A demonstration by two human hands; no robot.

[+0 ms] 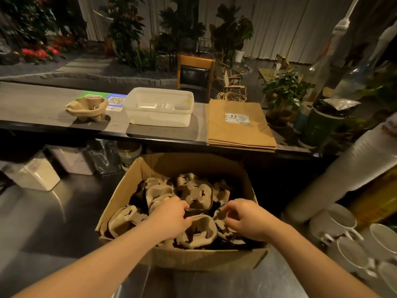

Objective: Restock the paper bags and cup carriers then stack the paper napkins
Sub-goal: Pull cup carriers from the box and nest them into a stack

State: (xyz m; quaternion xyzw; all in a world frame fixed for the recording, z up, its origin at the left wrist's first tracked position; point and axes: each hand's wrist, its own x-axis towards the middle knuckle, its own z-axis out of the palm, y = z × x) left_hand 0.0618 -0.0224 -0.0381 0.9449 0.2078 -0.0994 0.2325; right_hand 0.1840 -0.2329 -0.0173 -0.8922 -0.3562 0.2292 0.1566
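Both hands, left hand and right hand, grasp cup carriers filling the cardboard box; plastic tub holds little

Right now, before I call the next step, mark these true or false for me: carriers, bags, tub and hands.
1. Both hands, left hand and right hand, are inside the cardboard box. True.
2. The paper bags stand upright. False: they lie flat in a stack on the counter.
3. A cup carrier sits on the counter left of the plastic tub. True.
4. The cardboard box is empty. False: it holds many cup carriers.
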